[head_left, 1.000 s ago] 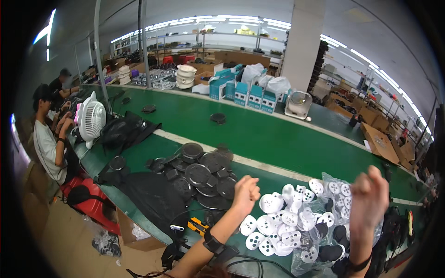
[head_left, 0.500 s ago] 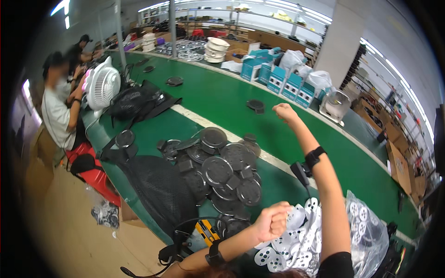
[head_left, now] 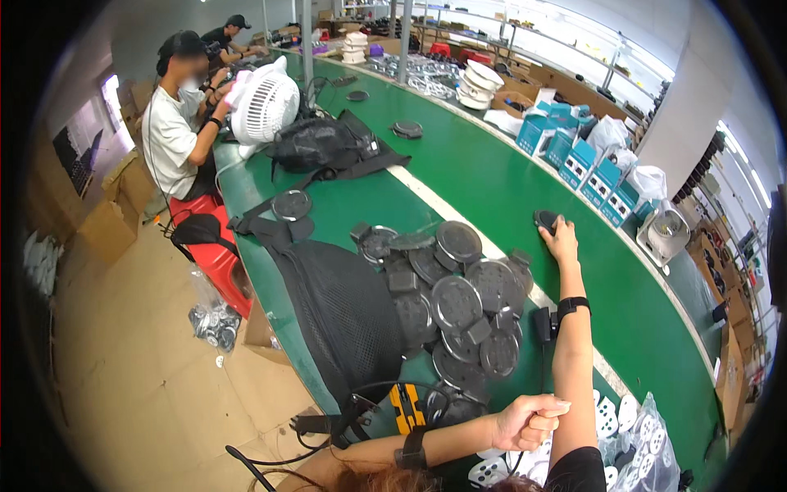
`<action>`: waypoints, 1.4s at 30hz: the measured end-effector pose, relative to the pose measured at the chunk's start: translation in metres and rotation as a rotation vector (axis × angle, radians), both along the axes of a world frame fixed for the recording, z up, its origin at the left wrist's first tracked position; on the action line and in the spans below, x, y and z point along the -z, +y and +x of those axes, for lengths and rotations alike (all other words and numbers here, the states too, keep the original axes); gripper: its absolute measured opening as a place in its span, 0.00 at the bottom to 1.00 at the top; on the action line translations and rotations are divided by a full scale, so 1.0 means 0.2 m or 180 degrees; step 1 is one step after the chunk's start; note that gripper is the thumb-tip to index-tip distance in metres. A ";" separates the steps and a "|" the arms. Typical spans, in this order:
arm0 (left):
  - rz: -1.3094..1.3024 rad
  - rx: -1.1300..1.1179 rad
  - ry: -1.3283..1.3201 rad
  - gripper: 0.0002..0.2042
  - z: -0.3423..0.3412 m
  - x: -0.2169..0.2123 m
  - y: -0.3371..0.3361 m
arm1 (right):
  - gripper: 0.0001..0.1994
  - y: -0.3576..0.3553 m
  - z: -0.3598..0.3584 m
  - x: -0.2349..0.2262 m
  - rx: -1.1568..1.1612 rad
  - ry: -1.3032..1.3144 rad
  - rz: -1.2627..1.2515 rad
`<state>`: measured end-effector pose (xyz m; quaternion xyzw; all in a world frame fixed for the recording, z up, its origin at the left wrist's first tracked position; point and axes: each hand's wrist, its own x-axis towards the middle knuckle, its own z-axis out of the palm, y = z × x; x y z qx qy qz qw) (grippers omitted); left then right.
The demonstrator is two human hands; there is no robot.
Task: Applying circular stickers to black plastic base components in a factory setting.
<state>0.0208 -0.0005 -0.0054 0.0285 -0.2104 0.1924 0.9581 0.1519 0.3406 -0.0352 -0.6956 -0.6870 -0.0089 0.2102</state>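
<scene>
My right hand [head_left: 562,239] reaches far across the green table, its fingers on the edge of a black round disc-shaped part [head_left: 543,218]; the fingers partly cover it. Close to my body, my left hand [head_left: 529,422] is closed in a fist beside my right forearm; whatever it holds, if anything, is hidden. Below it lie white oval plates with holes [head_left: 489,471], partly covered by my arms. A heap of black round parts [head_left: 456,303] with shiny rims and small square blocks is piled left of my right arm.
A black mesh bag [head_left: 336,320] and a yellow-black tool [head_left: 407,407] lie at the near left. White fans [head_left: 264,105] [head_left: 664,234], blue boxes [head_left: 579,162] and a plastic bag of plates [head_left: 648,447] stand around. A co-worker [head_left: 176,123] sits at the far left.
My right hand has come onto the black round part, which lay apart from it before. The view has swung left, so the scene sits farther right. My left hand stays closed.
</scene>
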 end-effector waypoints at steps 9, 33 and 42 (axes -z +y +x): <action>0.0119 0.0105 0.0060 0.17 -0.02 0.01 0.03 | 0.19 -0.14 0.12 0.06 0.0297 -0.0264 0.0411; 0.0221 0.0202 -0.0067 0.17 -0.06 -0.10 0.09 | 0.25 -1.93 0.16 -1.04 -0.0983 -0.1288 -0.0228; 0.2916 -0.2661 0.3567 0.15 0.04 -0.13 0.00 | 0.25 -2.41 0.47 -0.47 -0.0111 -0.0495 -0.0684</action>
